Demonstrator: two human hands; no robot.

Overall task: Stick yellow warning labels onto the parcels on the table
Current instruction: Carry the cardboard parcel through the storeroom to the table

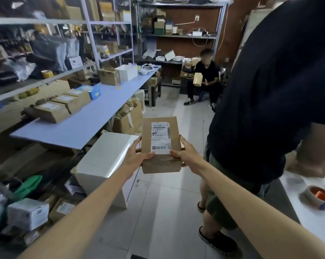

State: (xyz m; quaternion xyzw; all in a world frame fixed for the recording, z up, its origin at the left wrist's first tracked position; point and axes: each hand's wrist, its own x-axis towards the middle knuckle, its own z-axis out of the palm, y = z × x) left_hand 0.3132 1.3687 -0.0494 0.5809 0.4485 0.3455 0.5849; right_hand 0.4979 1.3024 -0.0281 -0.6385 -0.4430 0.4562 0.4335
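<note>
Now the parcel (160, 139) sits between left grip (137, 156) and right grip (186, 153), both clamped on its sides.

aisle (176, 109) ahead: open | R: standing person (270, 90) blocks | L: white box (105, 157), table (79, 126)

- The room is dim, with soft, even light and no strong shadows.
- A bright white shine lies on top of the white box (109, 157).
- The floor (167, 202) looks pale and a bit shiny.
- The parcel (160, 166) in the middle is sharp, and its label (160, 137) shows clear print.
- The shelves (36, 53) on the left are blurry and bend near the edge.
- The dark shirt (279, 90) on the right is almost black.
- The tape roll (316, 197) is fuzzy.
</note>
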